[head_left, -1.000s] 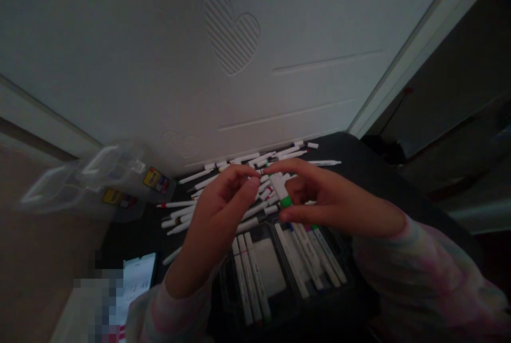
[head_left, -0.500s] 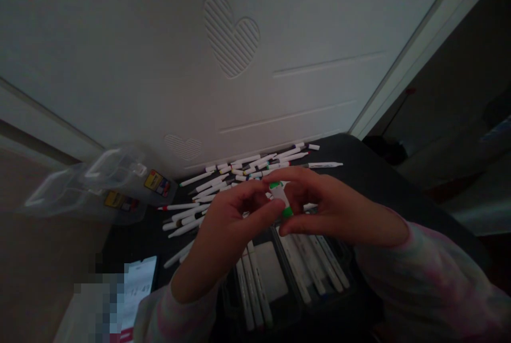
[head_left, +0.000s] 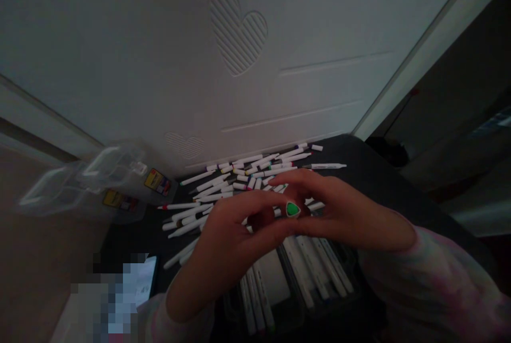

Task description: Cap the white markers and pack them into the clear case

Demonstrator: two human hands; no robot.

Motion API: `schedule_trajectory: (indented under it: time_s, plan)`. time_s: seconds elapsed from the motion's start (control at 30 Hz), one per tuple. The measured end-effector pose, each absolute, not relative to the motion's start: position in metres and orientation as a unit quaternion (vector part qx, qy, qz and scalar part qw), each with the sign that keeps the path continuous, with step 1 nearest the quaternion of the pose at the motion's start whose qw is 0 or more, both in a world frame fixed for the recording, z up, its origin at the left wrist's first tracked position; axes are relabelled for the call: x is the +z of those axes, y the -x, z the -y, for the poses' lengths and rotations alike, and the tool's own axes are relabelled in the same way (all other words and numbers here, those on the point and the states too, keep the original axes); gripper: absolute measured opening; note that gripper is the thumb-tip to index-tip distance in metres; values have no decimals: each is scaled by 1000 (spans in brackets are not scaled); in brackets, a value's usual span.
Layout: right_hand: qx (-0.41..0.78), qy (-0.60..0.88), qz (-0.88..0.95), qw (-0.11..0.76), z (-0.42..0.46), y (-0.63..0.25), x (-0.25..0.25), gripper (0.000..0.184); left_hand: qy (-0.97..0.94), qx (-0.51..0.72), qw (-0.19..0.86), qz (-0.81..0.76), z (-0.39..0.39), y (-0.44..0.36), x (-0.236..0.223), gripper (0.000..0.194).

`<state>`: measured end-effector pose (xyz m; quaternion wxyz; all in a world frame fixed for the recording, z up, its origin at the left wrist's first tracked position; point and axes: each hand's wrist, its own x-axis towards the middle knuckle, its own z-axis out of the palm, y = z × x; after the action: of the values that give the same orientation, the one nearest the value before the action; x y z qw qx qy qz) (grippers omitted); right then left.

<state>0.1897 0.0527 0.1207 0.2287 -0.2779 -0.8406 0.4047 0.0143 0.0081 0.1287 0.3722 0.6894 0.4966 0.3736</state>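
Note:
Between my two hands, above the desk, is a white marker with a green end (head_left: 293,209). Its three-sided end faces me, so its length is hidden. My left hand (head_left: 235,242) pinches it from the left with thumb and forefinger. From the other side my right hand (head_left: 333,207) has its curled fingers and thumb closed on it. Beneath the hands sits a clear case (head_left: 293,308) with several white markers (head_left: 257,298) in its left part and more markers (head_left: 315,266) in its right part.
Many loose white markers (head_left: 205,190) and caps lie scattered over the dark desk (head_left: 383,194) behind my hands. Two clear plastic cases (head_left: 115,173) stand at the left against a white panel (head_left: 319,24) with heart carvings. A lit phone (head_left: 146,282) lies at the front left.
The marker has turned from showing its white side with green at both ends to pointing its green end at me. Both hands have shifted slightly right with it.

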Motion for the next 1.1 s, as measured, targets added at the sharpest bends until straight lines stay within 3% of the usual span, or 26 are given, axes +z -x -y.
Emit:
schedule_trajectory:
  time_s: [0.37,0.67,1.1]
  plan:
    - [397,276,852,198,-55,-190,121,43,-658,369,383,-533,-10,-17,127,14]
    - [397,300,832,247,-59,-196,119,54,-626,419,359,-551,-12,-11,123,16]
    - [391,313,792,348,-70,-210,123,45,-851,57,280,-441,-11,-41,94,20]
